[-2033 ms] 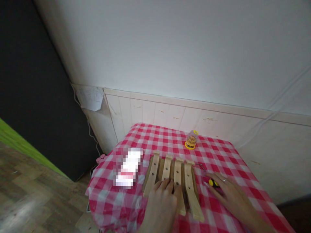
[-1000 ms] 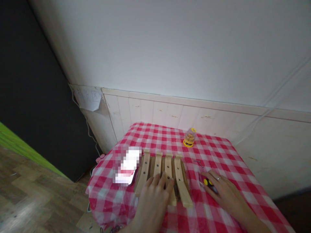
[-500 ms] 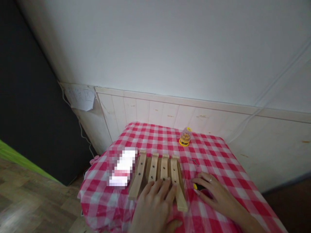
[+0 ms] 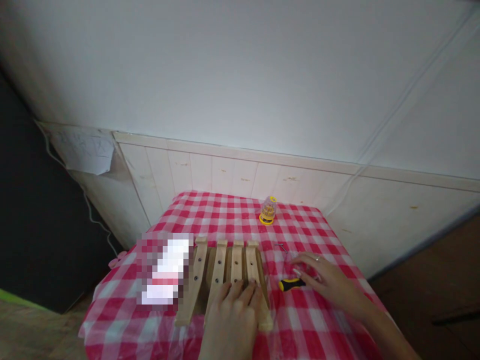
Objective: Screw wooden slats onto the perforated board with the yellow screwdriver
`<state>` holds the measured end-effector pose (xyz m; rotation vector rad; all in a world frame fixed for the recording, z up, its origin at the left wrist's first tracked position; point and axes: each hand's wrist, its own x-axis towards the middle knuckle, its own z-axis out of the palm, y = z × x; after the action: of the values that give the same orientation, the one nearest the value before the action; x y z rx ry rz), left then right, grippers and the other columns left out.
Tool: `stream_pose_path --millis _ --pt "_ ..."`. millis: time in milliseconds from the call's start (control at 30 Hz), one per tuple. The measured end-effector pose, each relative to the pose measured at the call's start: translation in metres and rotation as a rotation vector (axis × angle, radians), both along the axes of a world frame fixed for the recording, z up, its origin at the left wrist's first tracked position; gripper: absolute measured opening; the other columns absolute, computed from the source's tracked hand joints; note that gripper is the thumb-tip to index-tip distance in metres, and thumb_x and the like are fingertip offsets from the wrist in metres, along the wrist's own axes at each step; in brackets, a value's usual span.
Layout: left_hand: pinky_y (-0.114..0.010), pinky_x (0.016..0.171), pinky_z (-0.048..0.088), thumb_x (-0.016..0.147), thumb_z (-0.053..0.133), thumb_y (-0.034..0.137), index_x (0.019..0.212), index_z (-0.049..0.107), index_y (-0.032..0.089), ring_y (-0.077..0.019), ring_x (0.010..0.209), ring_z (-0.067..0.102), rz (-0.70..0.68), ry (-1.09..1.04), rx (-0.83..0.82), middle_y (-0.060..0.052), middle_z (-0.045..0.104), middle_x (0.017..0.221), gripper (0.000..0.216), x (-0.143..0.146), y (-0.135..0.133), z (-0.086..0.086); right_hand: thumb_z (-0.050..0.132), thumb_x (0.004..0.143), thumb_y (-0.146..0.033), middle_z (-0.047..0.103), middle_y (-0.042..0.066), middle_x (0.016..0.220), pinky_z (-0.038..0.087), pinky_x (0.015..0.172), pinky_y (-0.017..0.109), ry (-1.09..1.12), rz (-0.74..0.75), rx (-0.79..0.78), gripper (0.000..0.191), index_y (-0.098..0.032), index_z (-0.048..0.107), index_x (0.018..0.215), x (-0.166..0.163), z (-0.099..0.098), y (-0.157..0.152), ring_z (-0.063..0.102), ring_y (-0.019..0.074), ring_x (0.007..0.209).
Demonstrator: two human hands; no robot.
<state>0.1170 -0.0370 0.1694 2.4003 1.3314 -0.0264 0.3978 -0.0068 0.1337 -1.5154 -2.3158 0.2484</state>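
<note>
A wooden rack of four pale slats [image 4: 219, 272] on cross pieces lies on the red-and-white checked tablecloth [image 4: 225, 215]. My left hand [image 4: 232, 317] rests flat on the rack's near end, fingers stretched over the slats. My right hand [image 4: 324, 280] lies on the cloth to the right, fingers loosely extended and apart. A screwdriver [image 4: 290, 284] with a yellow-and-black handle pokes out from under its fingertips, touching them. A ring shows on one finger.
A small metal key [image 4: 282, 246] lies just beyond my right hand. A yellow-based clear dome of bits [image 4: 268, 211] stands near the table's far edge. A blurred white-and-red item [image 4: 165, 272] lies left of the rack. Panelled wall [image 4: 240, 175] behind; paper sheet [image 4: 84, 150] hangs left.
The view has swung right, so the table sits further left. My right hand has drawn back, uncovering more of the screwdriver handle. My left hand stays on the rack.
</note>
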Motion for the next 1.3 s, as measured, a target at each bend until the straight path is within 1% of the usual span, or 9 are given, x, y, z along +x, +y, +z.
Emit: stream_pose_path --millis 167,300,400,567,767,933,1100,1200,1300 --pt "-0.050 0.120 0.049 0.100 0.054 0.002 0.149 0.061 0.018 -0.0317 0.144 0.057 0.018 -0.019 -0.049 -0.009 0.058 0.155 0.052 -0.003 0.001 0.002 0.054 0.100 -0.028 0.084 0.011 0.104 0.062 0.079 0.036 -0.067 -0.138 -0.120 0.025 -0.022 0.076 0.108 0.004 0.012 0.020 0.080 0.0263 0.091" --pt "-0.049 0.123 0.045 0.100 0.054 0.001 0.149 0.061 0.020 -0.0300 0.146 0.055 0.021 -0.030 -0.071 -0.007 0.057 0.156 0.053 -0.005 0.001 0.005 0.058 0.100 -0.024 0.083 0.012 0.113 0.061 0.079 0.034 -0.209 -0.238 0.010 0.025 -0.021 0.076 0.116 -0.016 0.006 0.048 0.081 0.0264 0.096" --pt "-0.049 0.122 0.046 0.099 0.057 0.001 0.148 0.062 0.021 -0.0305 0.145 0.057 0.026 -0.027 -0.060 -0.007 0.058 0.155 0.054 -0.004 0.002 0.004 0.060 0.101 -0.026 0.083 0.014 0.115 0.062 0.083 0.038 -0.269 -0.278 0.065 0.022 -0.021 0.080 0.110 -0.028 -0.008 0.061 0.080 0.0304 0.102" --pt "-0.045 0.115 0.054 0.098 0.061 0.004 0.145 0.066 0.024 -0.0298 0.138 0.064 0.023 -0.053 0.016 -0.006 0.064 0.149 0.051 -0.004 0.004 -0.014 0.063 0.101 -0.024 0.085 0.009 0.111 0.063 0.083 0.039 -0.311 -0.278 0.114 0.020 -0.025 0.083 0.102 -0.030 -0.030 0.062 0.080 0.0299 0.100" --pt "-0.039 0.103 0.062 0.097 0.070 0.017 0.140 0.070 0.027 -0.0287 0.125 0.073 -0.061 -0.141 0.240 -0.004 0.070 0.142 0.044 -0.014 0.003 -0.047 0.064 0.099 -0.018 0.086 0.007 0.098 0.062 0.077 0.036 -0.329 -0.294 0.179 0.018 -0.023 0.080 0.093 -0.030 -0.037 0.059 0.081 0.0274 0.090" --pt "-0.039 0.102 0.063 0.098 0.070 0.018 0.141 0.070 0.030 -0.0290 0.126 0.073 -0.055 -0.122 0.249 -0.003 0.068 0.144 0.045 -0.016 0.004 -0.049 0.067 0.096 -0.018 0.084 0.009 0.088 0.060 0.069 0.035 -0.327 -0.323 0.214 0.013 -0.022 0.075 0.086 -0.032 -0.040 0.060 0.081 0.0279 0.083" --pt "-0.043 0.104 0.061 0.098 0.067 0.016 0.147 0.064 0.028 -0.0313 0.133 0.067 -0.037 -0.088 0.144 -0.004 0.063 0.150 0.050 -0.016 0.003 -0.044 0.061 0.098 -0.020 0.085 0.007 0.089 0.060 0.066 0.034 -0.086 -0.305 0.197 0.014 -0.023 0.073 0.092 -0.025 -0.044 0.064 0.082 0.0268 0.080" --pt "-0.046 0.105 0.061 0.099 0.066 0.016 0.149 0.061 0.029 -0.0320 0.136 0.065 -0.035 -0.111 0.129 -0.005 0.061 0.152 0.052 -0.015 0.002 -0.043 0.056 0.099 -0.022 0.085 0.007 0.089 0.063 0.068 0.035 0.155 -0.216 0.138 0.018 -0.023 0.073 0.092 -0.023 -0.041 0.065 0.082 0.0257 0.078" --pt "-0.045 0.104 0.061 0.098 0.067 0.015 0.147 0.064 0.027 -0.0328 0.136 0.065 -0.019 -0.068 0.071 -0.007 0.059 0.153 0.051 -0.009 0.003 -0.031 0.058 0.099 -0.028 0.085 0.008 0.089 0.066 0.073 0.037 0.331 -0.118 0.164 0.020 -0.023 0.076 0.092 -0.027 -0.034 0.063 0.081 0.0258 0.078"
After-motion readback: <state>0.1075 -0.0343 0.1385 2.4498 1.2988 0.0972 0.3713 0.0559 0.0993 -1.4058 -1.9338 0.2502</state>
